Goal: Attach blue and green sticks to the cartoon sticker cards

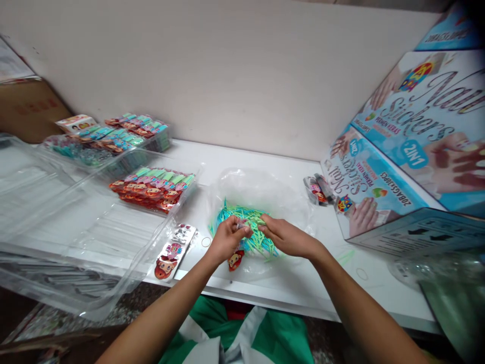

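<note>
A clear plastic bag (261, 189) lies spread on the white table, with a heap of thin green and blue sticks (261, 242) in it. My left hand (229, 238) is pinched on a small clear packet over the left part of the heap. Below its fingers hangs a red cartoon card (235, 260). Facing it, my right hand (284, 235) reaches over the sticks from the right, fingertips close together near the packet; whatever they hold is too small to make out. Left of the bag lies a stack of printed cartoon cards (174, 253).
Large clear trays (94, 237) cover the left side. A box of filled red packets (155, 189) stands there, with more packets (140, 126) behind. Two loose packets (318, 189) lie right of the bag. Nail-sticker cartons (379, 177) stand at the right, against the wall.
</note>
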### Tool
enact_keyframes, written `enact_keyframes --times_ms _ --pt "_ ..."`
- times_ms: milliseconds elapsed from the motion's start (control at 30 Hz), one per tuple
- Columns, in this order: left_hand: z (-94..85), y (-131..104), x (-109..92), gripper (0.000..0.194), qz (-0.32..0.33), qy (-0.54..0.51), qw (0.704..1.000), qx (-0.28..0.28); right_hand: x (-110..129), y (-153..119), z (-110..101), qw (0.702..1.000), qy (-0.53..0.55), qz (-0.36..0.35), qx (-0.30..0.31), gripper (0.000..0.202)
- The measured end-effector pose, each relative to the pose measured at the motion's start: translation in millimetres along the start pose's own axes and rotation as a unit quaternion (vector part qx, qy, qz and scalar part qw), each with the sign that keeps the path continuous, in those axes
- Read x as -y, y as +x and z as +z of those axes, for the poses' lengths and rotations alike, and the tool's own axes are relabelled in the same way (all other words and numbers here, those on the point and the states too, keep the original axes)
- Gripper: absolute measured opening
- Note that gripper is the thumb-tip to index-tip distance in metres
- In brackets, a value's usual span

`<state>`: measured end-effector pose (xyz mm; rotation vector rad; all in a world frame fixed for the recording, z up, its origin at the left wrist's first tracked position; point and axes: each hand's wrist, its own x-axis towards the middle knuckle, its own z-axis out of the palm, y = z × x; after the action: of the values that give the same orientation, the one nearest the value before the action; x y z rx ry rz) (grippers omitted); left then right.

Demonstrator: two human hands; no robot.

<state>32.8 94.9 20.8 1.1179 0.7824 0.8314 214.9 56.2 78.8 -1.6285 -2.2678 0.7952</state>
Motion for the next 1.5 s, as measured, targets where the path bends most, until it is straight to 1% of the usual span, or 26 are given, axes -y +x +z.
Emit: enact_keyframes --times_ms 67,167,267,367,467,533,667,767,900,1000,1100,1200,1267,1333,1400,1433,1467,1500 --pt "-0.9 -3 -1 0.023 0.023 0.061 0.998 -0.005 2 0 -3 1.000 -0.021 -0.007 0.021 0.022" --pt "-3.0 -9 -4 0.018 0.036 0.139 0.990 -0.010 4 1 -7 0.998 -0.050 -0.012 0.040 0.021" --pt "-6.1 -14 -8 0.014 0.038 0.206 0.978 0.013 5 1 -9 0.995 -0.078 -0.019 0.060 0.020" --pt "-8.9 -17 -11 0.013 0.063 0.260 0.963 0.024 8 1 -10 0.990 -0.104 -0.025 0.086 0.021" --pt "-10.2 -16 -12 0.014 0.099 0.260 0.961 0.013 11 1 -9 0.985 -0.131 -0.022 0.114 0.021" --pt "-10.5 -14 -11 0.012 0.120 0.263 0.957 0.018 13 2 -7 0.980 -0.149 -0.013 0.131 0.020" --pt "-12.1 -11 -7 0.007 0.170 0.329 0.928 0.047 14 6 -6 0.973 -0.166 0.006 0.158 0.020" --pt "-13.7 -12 -7 0.008 0.177 0.346 0.920 0.056 12 8 -8 0.977 -0.129 0.008 0.168 0.023" --pt "-14.2 -15 -13 0.011 0.154 0.330 0.929 0.062 8 9 -14 0.984 -0.035 -0.016 0.175 0.022" --pt "-14.8 -16 -13 0.012 0.160 0.335 0.926 0.065 7 11 -17 0.980 -0.006 -0.031 0.195 0.027" --pt "-16.0 -14 -9 0.011 0.190 0.365 0.909 0.069 7 12 -17 0.977 -0.014 -0.041 0.208 0.029" --pt "-14.5 -11 -5 0.009 0.221 0.409 0.881 0.086 10 12 -12 0.975 -0.062 -0.028 0.211 0.029" --pt "-10.9 -11 -4 0.007 0.228 0.443 0.861 0.103 13 13 -6 0.971 -0.115 -0.004 0.211 0.034" --pt "-6.1 -13 -4 0.006 0.214 0.485 0.841 0.111 16 15 -1 0.964 -0.161 0.015 0.210 0.051" --pt "-2.2 -16 -4 0.008 0.186 0.515 0.828 0.118 17 17 0 0.965 -0.168 0.023 0.202 0.065" --pt "-1.1 -18 -3 0.009 0.172 0.513 0.832 0.121 17 17 -2 0.969 -0.154 0.022 0.194 0.068" --pt "-0.5 -20 -3 0.009 0.158 0.496 0.845 0.125 16 18 -4 0.974 -0.132 0.019 0.185 0.071" --pt "-0.4 -21 -3 0.010 0.143 0.464 0.865 0.129 15 18 -8 0.979 -0.104 0.011 0.177 0.073"
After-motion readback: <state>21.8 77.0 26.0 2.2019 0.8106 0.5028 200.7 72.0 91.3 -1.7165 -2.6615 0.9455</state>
